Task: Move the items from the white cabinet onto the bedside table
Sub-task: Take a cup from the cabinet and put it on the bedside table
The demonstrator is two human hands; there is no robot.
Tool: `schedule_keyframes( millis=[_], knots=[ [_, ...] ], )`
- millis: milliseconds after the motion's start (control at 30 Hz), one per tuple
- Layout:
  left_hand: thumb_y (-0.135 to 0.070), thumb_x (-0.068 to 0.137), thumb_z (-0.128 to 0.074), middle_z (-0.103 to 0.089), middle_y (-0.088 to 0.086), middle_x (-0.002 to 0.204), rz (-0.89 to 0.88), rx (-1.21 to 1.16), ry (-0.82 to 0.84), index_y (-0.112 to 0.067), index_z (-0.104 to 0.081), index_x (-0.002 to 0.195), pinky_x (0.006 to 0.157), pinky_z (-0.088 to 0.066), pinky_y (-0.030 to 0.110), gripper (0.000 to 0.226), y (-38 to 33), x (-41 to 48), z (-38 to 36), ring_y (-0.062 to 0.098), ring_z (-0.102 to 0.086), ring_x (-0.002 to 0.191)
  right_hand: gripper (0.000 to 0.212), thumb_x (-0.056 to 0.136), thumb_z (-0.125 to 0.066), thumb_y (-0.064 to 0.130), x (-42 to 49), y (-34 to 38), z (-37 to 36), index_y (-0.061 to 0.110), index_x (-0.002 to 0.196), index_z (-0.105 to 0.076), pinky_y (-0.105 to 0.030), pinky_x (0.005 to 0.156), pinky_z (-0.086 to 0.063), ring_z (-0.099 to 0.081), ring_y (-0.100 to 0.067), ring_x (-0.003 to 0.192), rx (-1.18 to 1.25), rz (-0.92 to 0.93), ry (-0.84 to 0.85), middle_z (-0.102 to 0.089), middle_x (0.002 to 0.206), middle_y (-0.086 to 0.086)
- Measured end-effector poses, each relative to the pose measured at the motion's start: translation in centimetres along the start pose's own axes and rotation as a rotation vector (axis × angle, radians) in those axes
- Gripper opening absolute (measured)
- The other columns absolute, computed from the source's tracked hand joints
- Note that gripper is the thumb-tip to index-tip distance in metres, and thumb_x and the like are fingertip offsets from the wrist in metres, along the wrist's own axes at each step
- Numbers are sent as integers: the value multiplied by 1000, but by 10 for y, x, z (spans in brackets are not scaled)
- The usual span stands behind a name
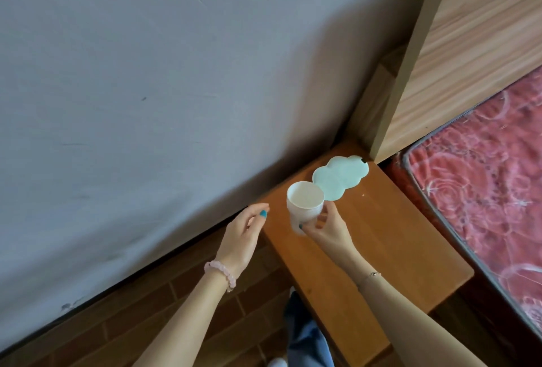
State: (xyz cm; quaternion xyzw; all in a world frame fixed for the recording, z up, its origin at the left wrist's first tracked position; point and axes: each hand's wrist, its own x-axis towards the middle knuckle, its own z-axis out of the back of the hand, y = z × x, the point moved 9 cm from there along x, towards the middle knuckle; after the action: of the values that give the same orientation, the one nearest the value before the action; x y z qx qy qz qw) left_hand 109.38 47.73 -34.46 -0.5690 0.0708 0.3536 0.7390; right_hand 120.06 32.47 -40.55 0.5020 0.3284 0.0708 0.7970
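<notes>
A white cup (305, 204) stands upright at the far left part of the wooden bedside table (381, 249), and its inside looks empty. My right hand (325, 227) grips the cup's lower side with thumb and fingers. Just behind the cup lies a flat mint-green cloud-shaped mat (340, 176), partly overlapped by the cup's rim. My left hand (243, 234) hovers left of the table's edge, a hand's width from the cup, fingers loosely relaxed and holding nothing. The white cabinet is out of view.
A grey wall (146, 88) runs along the table's left side. A wooden headboard (469, 44) and a bed with a red patterned mattress (484, 190) border the table on the right. Brown brick-pattern floor (146, 322) lies below, with my leg in blue trousers (305, 334).
</notes>
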Motion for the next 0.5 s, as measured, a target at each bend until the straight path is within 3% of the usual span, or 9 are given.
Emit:
schedule_keyframes(
  millis=[100,200,333,500],
  knots=[
    [-26,98,-43,-55,-13,124,-79,207,-77,-26,-54,123,86,-36,4,28,-1,5,15,2,-49,115,59,75,-76,29,20,-14,-8,26,121,-39,-10,66,-48,-56,-11,97,-32,8,-30,-51,112,11],
    [-32,97,-42,-55,-8,129,-161,493,-111,-22,-53,128,93,-37,16,34,0,9,23,7,-49,119,58,75,-75,32,33,-22,-18,24,121,-41,-5,66,-43,-54,-6,94,-109,62,-42,-51,114,11],
    [-43,92,-35,-62,1,122,-280,827,-103,-16,-58,123,89,-42,25,48,1,8,20,18,-59,111,51,75,-75,32,43,-25,-33,28,114,-43,1,63,-39,-55,1,86,-197,169,-16,-52,106,15],
    [-40,89,-35,-67,4,113,-323,960,-96,-13,-64,115,84,-50,32,47,3,3,17,21,-64,102,55,73,-77,31,50,-46,-50,17,119,-49,-13,77,-49,-56,-7,93,-290,228,15,-60,113,0]
  ],
)
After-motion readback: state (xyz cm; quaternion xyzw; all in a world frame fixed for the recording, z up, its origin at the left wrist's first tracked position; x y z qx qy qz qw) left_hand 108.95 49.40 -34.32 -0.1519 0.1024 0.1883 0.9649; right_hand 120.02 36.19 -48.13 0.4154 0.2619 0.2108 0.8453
